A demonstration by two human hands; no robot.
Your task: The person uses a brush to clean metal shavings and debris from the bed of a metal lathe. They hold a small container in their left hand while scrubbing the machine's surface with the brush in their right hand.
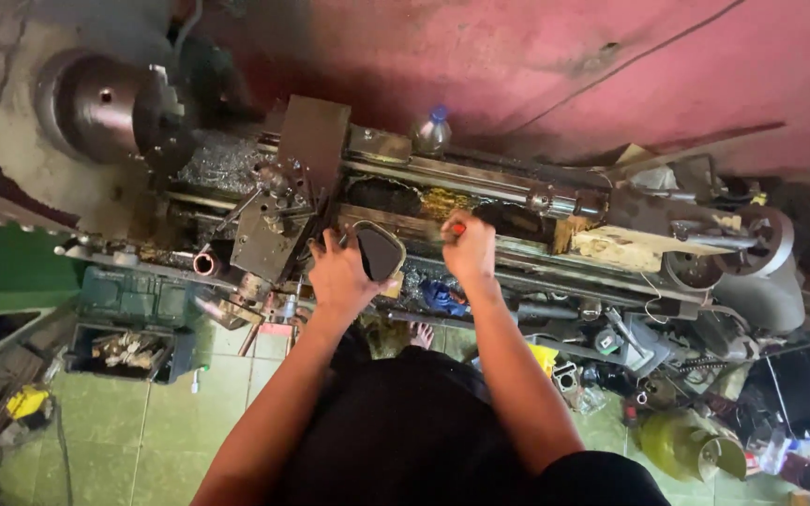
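Closest to the lens, the dark shirt (pixel 424 431) is filling the bottom of the view, both bare forearms stretching up and away from it. The left hand (pixel 339 276) is gripping a small dark scoop-like pan (pixel 379 251), fingers wrapped round its near edge, tilting it against the lathe bed (pixel 517 251). The right hand (pixel 469 248) is closing tight on a red-handled tool (pixel 457 228), most likely a brush, its working end lying hidden behind the knuckles. Just beyond, brassy chips (pixel 442 201) are lying in the bed. To my eye, the sweeping-up of swarf is under way, tool pushing towards pan. The next move is calling for the pan lip to sit flush on the bed and a short stroke towards it. Further out, the tool carriage (pixel 278 225) is standing left of the hands, the chuck (pixel 110 108) beyond it, a plastic bottle (pixel 431 131) behind the bed, a box of parts (pixel 128 351) down on the green tiled floor (pixel 161 440)
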